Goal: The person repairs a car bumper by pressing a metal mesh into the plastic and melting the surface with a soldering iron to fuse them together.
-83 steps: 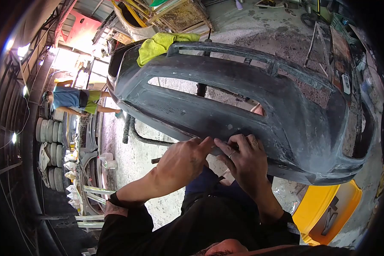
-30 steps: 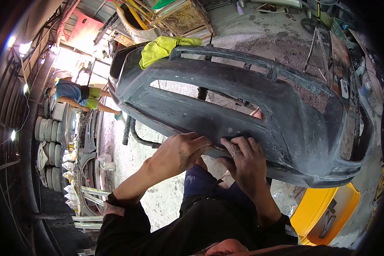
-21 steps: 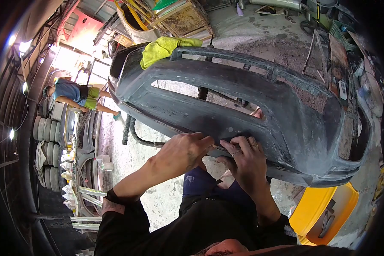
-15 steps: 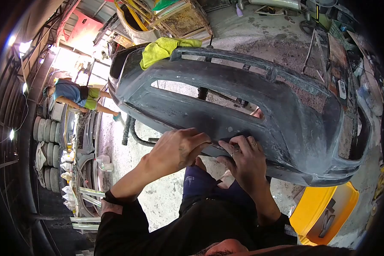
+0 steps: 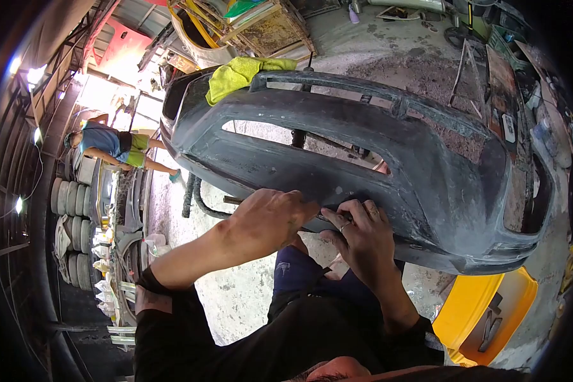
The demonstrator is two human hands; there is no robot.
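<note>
A dark grey car bumper (image 5: 261,162), scuffed and dusty, stretches across the middle of the view, with long openings cut through it. At its near edge, my left hand (image 5: 267,219) is closed in a pinch, knuckles up; whatever lies between its fingers is hidden. Right beside it, my right hand (image 5: 361,229), with a ring on one finger, has its fingers bent over the same edge and its thumb below. The two hands' fingertips almost meet. A yellow-green cloth (image 5: 235,76) is draped over the bumper's far left part.
A yellow container (image 5: 468,305) with tools inside stands at the lower right. Black stand tubing (image 5: 204,204) shows under the bumper. At the left, a person in a blue top (image 5: 105,141) stands near stacked tires (image 5: 70,197). Car parts and frames fill the back.
My left hand has shifted slightly right along the bumper edge, closer to my right hand, and its forearm has lowered a little. My right hand stays nearly in place.
</note>
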